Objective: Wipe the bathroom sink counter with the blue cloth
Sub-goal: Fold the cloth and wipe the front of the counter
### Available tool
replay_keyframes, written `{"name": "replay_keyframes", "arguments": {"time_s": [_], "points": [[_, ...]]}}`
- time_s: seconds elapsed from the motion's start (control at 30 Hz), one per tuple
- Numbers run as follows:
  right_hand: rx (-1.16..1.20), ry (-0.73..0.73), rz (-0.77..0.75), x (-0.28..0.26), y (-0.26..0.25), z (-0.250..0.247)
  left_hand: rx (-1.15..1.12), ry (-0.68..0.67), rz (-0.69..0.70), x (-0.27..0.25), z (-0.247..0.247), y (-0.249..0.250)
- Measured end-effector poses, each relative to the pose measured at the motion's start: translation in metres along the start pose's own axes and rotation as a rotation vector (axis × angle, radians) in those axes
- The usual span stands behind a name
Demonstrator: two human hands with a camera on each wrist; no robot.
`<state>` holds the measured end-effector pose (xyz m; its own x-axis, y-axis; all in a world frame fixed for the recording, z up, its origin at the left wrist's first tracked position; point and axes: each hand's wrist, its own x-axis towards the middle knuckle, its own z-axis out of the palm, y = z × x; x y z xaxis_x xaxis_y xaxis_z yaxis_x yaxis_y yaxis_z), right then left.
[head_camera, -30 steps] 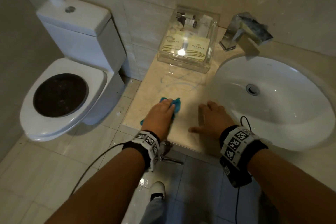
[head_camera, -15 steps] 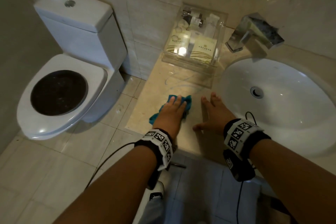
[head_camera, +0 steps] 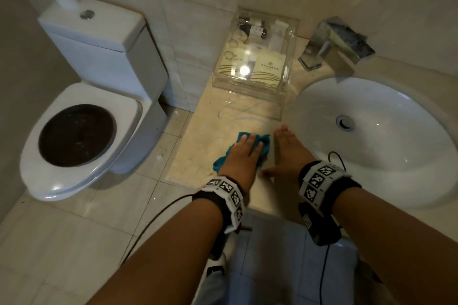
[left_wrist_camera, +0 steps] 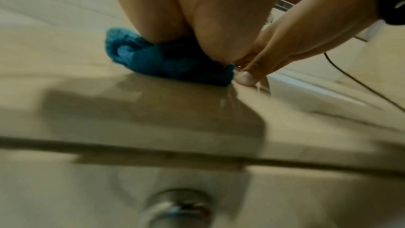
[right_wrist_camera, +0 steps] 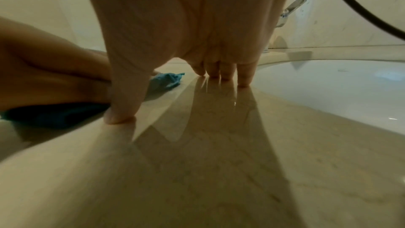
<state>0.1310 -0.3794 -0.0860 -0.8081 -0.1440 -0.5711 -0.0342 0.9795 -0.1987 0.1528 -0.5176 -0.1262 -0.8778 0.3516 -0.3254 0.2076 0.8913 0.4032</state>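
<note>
The blue cloth (head_camera: 264,144) lies bunched on the beige marble counter (head_camera: 203,151), left of the sink. My left hand (head_camera: 244,153) lies flat on top of it with straight fingers, pressing it down; the cloth (left_wrist_camera: 166,63) shows under the palm in the left wrist view. My right hand (head_camera: 288,148) rests flat on the bare counter right beside it, fingers straight, thumb spread toward the cloth. In the right wrist view the right fingertips (right_wrist_camera: 225,74) touch the glossy counter (right_wrist_camera: 219,145), with a cloth corner (right_wrist_camera: 166,80) just left of them.
A white oval sink basin (head_camera: 396,161) fills the right side, a chrome faucet (head_camera: 334,44) behind it. A clear box of toiletries (head_camera: 255,62) stands at the counter's back. Faint streaks mark the counter in front of it. A white toilet (head_camera: 81,111) stands left, below the counter edge.
My left hand has pushed the cloth away from me, toward the clear box, its fingers straightening over it. The right hand has slid forward a little alongside.
</note>
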Motion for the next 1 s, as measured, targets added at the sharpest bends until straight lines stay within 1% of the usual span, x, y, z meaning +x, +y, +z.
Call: {"name": "replay_keyframes", "arguments": {"time_s": [0.03,0.1,0.2,0.23,0.3,0.37,0.43,0.47,0.53,0.6,0.67,0.7,0.73,0.8,0.9,0.97,1.0], "points": [[0.000,-0.003,0.000,0.000,0.001,0.000,-0.047,0.051,0.019,-0.006,-0.002,-0.006],[0.019,-0.014,0.004,-0.001,0.002,0.000,-0.109,0.081,0.013,-0.020,-0.002,-0.021],[0.035,-0.030,0.003,-0.004,0.005,-0.002,0.064,0.059,0.078,-0.035,-0.007,-0.044],[0.043,-0.036,-0.002,-0.005,0.006,-0.002,0.044,0.048,0.042,-0.035,-0.012,-0.052],[0.063,-0.029,-0.008,-0.005,0.008,0.000,-0.004,0.103,-0.075,-0.023,-0.023,-0.062],[0.087,-0.014,-0.005,-0.004,0.009,0.002,-0.037,0.142,-0.199,-0.004,-0.034,-0.062],[0.095,-0.002,-0.003,-0.001,0.011,0.003,-0.031,0.128,-0.237,0.013,-0.038,-0.047],[0.089,0.003,-0.005,0.000,0.011,0.004,-0.017,0.124,-0.212,0.020,-0.036,-0.038],[0.071,0.013,-0.009,0.002,0.011,0.004,0.018,0.094,-0.118,0.027,-0.025,-0.017],[0.071,0.016,-0.005,0.002,0.010,0.005,0.058,0.025,-0.026,0.027,-0.012,-0.002],[0.080,0.017,0.001,0.003,0.009,0.004,0.048,-0.047,0.027,0.025,-0.007,-0.003],[0.080,0.012,0.001,0.003,0.010,0.004,0.013,-0.053,0.019,0.025,-0.011,-0.010],[0.079,0.004,0.001,0.003,0.010,0.004,-0.029,-0.033,-0.019,0.026,-0.017,-0.019],[0.088,-0.006,-0.001,0.004,0.012,0.005,-0.040,0.023,-0.149,0.030,-0.033,-0.041],[0.082,-0.007,-0.017,0.005,0.015,0.006,0.019,0.022,-0.278,0.045,-0.053,-0.054],[0.066,-0.002,-0.019,0.005,0.014,0.005,0.074,0.015,-0.293,0.052,-0.055,-0.042],[0.059,-0.001,-0.017,0.005,0.014,0.004,0.078,0.011,-0.265,0.055,-0.052,-0.033]]}}
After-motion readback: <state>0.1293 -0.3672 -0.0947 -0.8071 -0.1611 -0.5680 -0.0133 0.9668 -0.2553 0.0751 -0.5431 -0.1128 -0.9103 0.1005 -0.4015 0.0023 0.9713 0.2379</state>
